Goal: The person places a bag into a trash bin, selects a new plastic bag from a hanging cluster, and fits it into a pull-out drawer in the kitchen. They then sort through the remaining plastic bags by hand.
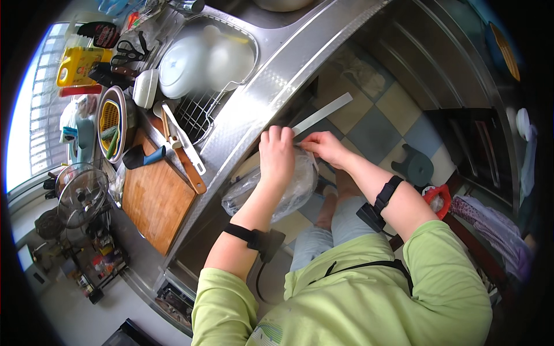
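Note:
A clear plastic bag (296, 190) hangs below the counter edge, in front of the person's body. My left hand (277, 155) is closed on its upper rim with the fingers curled over. To its right, my right hand (324, 147) pinches the bag's rim between thumb and fingertips. A pale flat strip (324, 113), like the top edge of an open cabinet door or drawer, runs just beyond both hands. What lies inside or behind the bag cannot be made out clearly.
On the steel counter lie a wooden cutting board (158, 199), a blue-handled spatula (151, 158), a white-and-brown utensil and a colander (110, 121) with green vegetables. Bowls (184, 65) fill the sink rack. A dark green stool (413, 164) and a red bag (439, 201) are at the right.

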### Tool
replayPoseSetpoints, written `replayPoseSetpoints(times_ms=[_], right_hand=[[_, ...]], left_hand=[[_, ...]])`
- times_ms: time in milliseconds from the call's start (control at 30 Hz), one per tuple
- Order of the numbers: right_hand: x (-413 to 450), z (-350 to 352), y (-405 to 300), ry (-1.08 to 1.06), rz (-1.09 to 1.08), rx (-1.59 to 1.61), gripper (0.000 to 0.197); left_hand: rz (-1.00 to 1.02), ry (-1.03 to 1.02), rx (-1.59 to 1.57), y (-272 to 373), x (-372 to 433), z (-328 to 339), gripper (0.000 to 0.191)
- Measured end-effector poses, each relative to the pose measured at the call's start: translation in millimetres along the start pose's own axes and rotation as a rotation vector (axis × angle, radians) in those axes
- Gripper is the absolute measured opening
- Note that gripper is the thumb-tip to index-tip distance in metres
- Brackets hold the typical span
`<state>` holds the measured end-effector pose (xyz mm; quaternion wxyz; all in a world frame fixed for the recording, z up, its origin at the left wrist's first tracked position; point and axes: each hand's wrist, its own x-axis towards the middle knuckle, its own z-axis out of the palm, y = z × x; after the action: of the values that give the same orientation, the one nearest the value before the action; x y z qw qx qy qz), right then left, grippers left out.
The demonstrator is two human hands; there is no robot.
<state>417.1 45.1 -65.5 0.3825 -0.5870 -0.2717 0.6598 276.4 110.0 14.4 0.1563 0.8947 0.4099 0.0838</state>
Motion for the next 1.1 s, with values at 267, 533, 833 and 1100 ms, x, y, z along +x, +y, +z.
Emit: replayPoseSetpoints(times_ms=[267,533,833,1100], right_hand=[[-5.9,-28.3,11.8,-0.116,0.126,0.459,0.021],[-53.9,-30.2,11.4,-0.22,0.266,0.133,0.028],[-49.9,-25.3,-17.9,0.019,0.164,-0.255,0.018],[-45.5,-28.9,-8.5,-0.061,0.172,-0.21,0.017]], left_hand=[[0.297,-0.316,-0.143,2.0,0.5,2.6,0.019],[0.29,-0.398,-0.1,7.0,10.3,-0.2,0.02],[0.268,-0.409,-0.149,16.0,15.5,-1.6,0.021],[0.277,-0.415,-0.126,13.8,15.5,2.2,0.02]])
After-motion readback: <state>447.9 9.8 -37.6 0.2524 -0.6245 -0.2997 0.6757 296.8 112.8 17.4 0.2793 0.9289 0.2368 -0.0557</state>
